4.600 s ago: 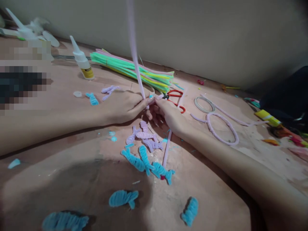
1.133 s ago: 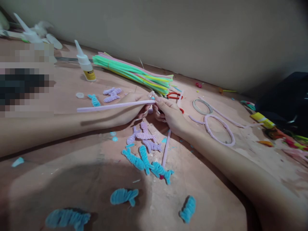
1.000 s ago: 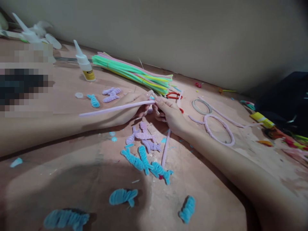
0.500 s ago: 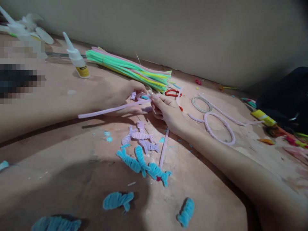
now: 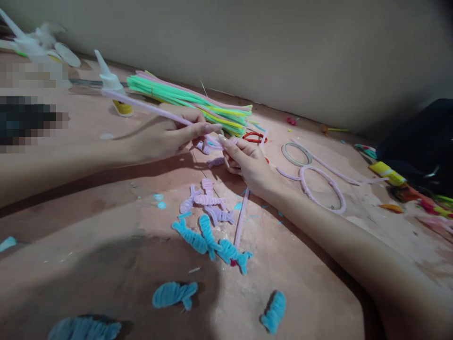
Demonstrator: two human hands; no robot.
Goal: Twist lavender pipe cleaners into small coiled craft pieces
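Note:
A lilac pipe cleaner (image 5: 152, 108) runs from the upper left into the fingers of my left hand (image 5: 177, 132), which are closed on it. My right hand (image 5: 247, 163) pinches the looped part of the same pipe cleaner just to the right. Below my hands lie small wound lilac fish shapes (image 5: 208, 200) and several blue ones (image 5: 193, 238). Another lilac pipe cleaner (image 5: 242, 219) lies under my right wrist. The loop between my fingertips is partly hidden.
Behind my hands lies a bundle of green, yellow and pink pipe cleaners (image 5: 191, 101). A glue bottle (image 5: 112, 85) stands at the left. Red-handled tool (image 5: 255, 137), grey ring (image 5: 297, 154) and lilac ring (image 5: 322, 189) lie to the right.
My left hand has changed its grip, and the pipe cleaner's free end has swung up from low left to in front of the glue bottle. My right hand has stayed nearly still.

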